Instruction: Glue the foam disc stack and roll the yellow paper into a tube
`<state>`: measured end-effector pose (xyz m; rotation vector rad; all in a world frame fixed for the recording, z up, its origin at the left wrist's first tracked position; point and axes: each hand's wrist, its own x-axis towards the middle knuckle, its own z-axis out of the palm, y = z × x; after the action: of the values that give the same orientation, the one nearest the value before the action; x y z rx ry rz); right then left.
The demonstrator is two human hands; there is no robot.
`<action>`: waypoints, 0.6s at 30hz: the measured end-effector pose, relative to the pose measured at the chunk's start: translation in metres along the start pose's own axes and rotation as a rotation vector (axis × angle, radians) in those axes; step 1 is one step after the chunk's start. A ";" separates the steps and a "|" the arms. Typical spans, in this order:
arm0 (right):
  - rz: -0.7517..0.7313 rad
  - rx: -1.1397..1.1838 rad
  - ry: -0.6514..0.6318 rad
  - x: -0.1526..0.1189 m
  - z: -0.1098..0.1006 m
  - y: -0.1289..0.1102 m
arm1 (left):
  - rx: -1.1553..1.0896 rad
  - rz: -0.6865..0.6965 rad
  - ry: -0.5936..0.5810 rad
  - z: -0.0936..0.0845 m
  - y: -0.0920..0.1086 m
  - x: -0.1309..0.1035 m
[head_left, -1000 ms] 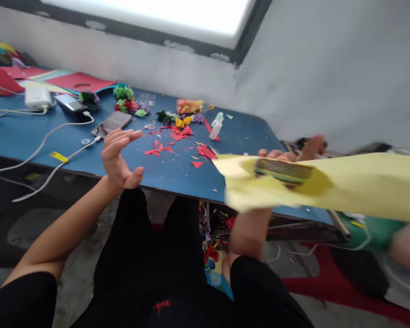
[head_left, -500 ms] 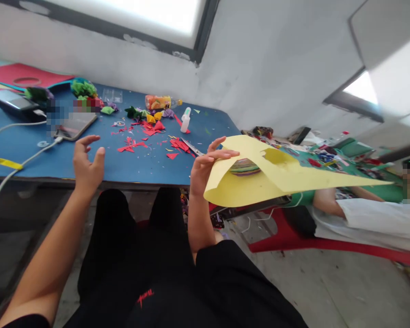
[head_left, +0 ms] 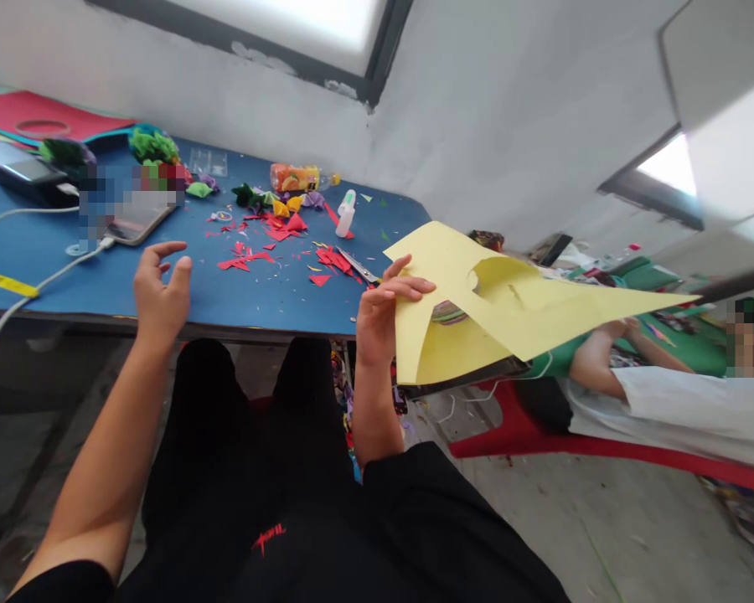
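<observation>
My right hand [head_left: 386, 314] grips a large yellow sheet of paper [head_left: 436, 255] by its left side, with fingers lying over the top. Cut-out holes and a curled lower part show in the sheet. A striped, multicoloured surface [head_left: 449, 312] is visible through one hole. My left hand [head_left: 162, 289] hovers over the table's front edge, fingers apart and slightly bent, holding nothing. Scissors [head_left: 359, 266] lie just left of the paper, among red paper scraps [head_left: 334, 260]. A small white glue bottle [head_left: 345, 214] stands behind them.
On the blue table [head_left: 270, 306] lie an orange drink bottle [head_left: 298, 177], a phone [head_left: 142, 219] with a white cable [head_left: 63, 280], folded paper pieces [head_left: 282, 205] and red sheets [head_left: 50, 117]. To the right, a person in a white sleeve [head_left: 672, 398] sits at a green table [head_left: 684, 339].
The yellow paper has tilted and its lower curl has flattened somewhat, still in my right hand. My left hand stays nearly in place. The view has shifted slightly.
</observation>
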<state>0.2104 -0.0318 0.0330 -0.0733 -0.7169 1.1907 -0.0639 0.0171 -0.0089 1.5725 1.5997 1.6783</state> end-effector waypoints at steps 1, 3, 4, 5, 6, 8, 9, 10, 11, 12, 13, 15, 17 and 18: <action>0.000 -0.078 0.038 -0.001 -0.001 0.000 | 0.000 -0.003 0.000 0.000 -0.001 0.000; 0.012 -0.272 0.127 -0.001 -0.001 -0.001 | 0.014 0.000 -0.005 0.002 -0.002 0.002; 0.016 -0.384 0.161 -0.001 -0.001 -0.003 | 0.027 0.008 -0.005 0.002 -0.002 0.002; 0.012 -0.505 0.179 0.000 -0.002 -0.005 | 0.042 0.017 -0.001 0.003 -0.003 0.003; -0.007 -0.629 0.181 0.001 -0.004 -0.007 | 0.058 0.025 -0.002 0.005 -0.003 0.004; -0.119 -0.893 0.145 0.007 -0.011 -0.010 | 0.071 0.013 0.002 0.007 -0.002 0.006; -0.192 -1.008 0.110 0.011 -0.016 -0.010 | 0.076 -0.006 -0.020 0.008 -0.002 0.008; -0.237 -1.023 0.094 0.017 -0.021 -0.009 | 0.076 -0.026 -0.037 0.008 -0.001 0.010; -0.298 -1.091 0.077 0.025 -0.025 -0.007 | 0.078 -0.046 -0.050 0.009 0.000 0.011; -0.357 -1.242 0.047 0.034 -0.028 -0.003 | 0.087 -0.055 -0.063 0.009 0.002 0.012; -0.405 -1.370 0.011 0.044 -0.029 0.001 | 0.099 -0.059 -0.078 0.009 0.004 0.013; -0.472 -1.584 -0.092 0.072 -0.029 0.014 | 0.132 -0.053 -0.117 0.009 0.006 0.012; -0.553 -1.825 -0.287 0.106 -0.023 0.032 | 0.162 -0.034 -0.161 0.010 0.007 0.010; -0.573 -1.942 -0.361 0.126 -0.019 0.044 | 0.173 -0.021 -0.179 0.011 0.007 0.009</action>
<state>0.2076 0.1001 0.0589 -1.1786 -1.8228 -0.4003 -0.0546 0.0277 -0.0014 1.7274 1.6992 1.3760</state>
